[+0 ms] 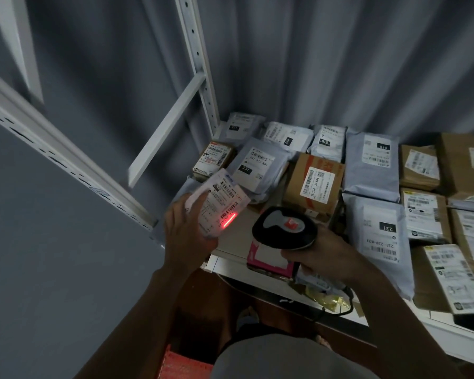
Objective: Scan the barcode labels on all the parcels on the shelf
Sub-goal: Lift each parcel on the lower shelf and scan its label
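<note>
The left hand (pixel 186 228) holds a small white parcel (pixel 219 203) up, fingers curled round it, just left of the barcode scanner (pixel 283 228). A red line (pixel 228 220) glows on its label, so this one looks mid-scan. The right hand (pixel 320 253) grips the scanner. Right of the scanner, many grey bags (pixel 372 165) and brown boxes (pixel 312 181) lie on the shelf (pixel 230 262), likely still waiting.
</note>
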